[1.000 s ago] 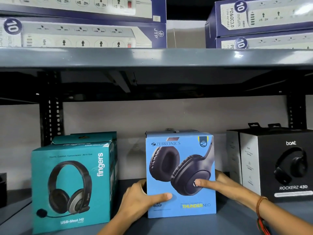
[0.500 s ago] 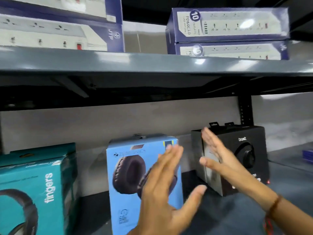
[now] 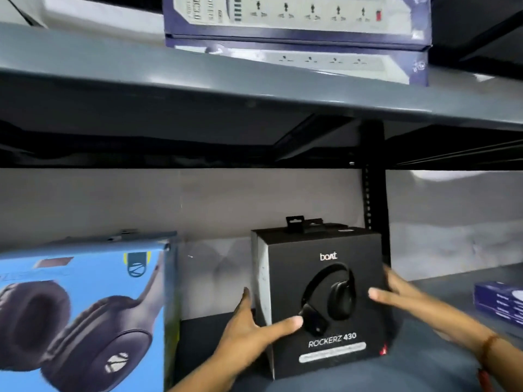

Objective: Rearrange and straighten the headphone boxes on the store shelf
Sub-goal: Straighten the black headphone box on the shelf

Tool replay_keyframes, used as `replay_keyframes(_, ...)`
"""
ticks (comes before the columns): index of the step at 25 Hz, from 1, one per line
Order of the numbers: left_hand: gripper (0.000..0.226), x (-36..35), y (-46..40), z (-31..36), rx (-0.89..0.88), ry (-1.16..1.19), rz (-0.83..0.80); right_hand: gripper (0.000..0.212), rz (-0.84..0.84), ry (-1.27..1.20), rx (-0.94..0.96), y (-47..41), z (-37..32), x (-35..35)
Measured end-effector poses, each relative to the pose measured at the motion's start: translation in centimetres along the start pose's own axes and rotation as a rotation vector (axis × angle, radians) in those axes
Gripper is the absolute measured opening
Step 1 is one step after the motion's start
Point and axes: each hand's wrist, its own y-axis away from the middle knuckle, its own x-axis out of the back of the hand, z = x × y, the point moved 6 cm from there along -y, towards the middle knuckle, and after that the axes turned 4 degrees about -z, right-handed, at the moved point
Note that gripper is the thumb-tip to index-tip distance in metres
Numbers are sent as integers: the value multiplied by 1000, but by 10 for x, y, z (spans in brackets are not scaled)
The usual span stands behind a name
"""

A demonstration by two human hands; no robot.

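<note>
While standing upright on the shelf point(image 3: 441, 372), black headphone box point(image 3: 325, 295) clasped between both hands. Left hand point(image 3: 254, 329) at nine o'clock, right hand point(image 3: 402, 298) at three, blue headphone box point(image 3: 82, 315) nearby.

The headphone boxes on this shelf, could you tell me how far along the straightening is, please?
The blue Zebronics box stands upright facing front, apparently done. In hand: the black boat Rockerz 430 box, gripped by the left hand and right hand, front angled slightly. Left: squaring it; any boxes out of view can't be judged.
</note>
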Motion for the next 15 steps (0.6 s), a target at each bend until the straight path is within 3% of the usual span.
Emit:
replay_keyframes(6,84,-15,-15,-1,-48,-143,-17,104,-179,-100,-116,-28,46,-4)
replay_keyframes(15,73,-12,-13,0,-46,-291,172,82,-141,-104,-36,-25,33,-10)
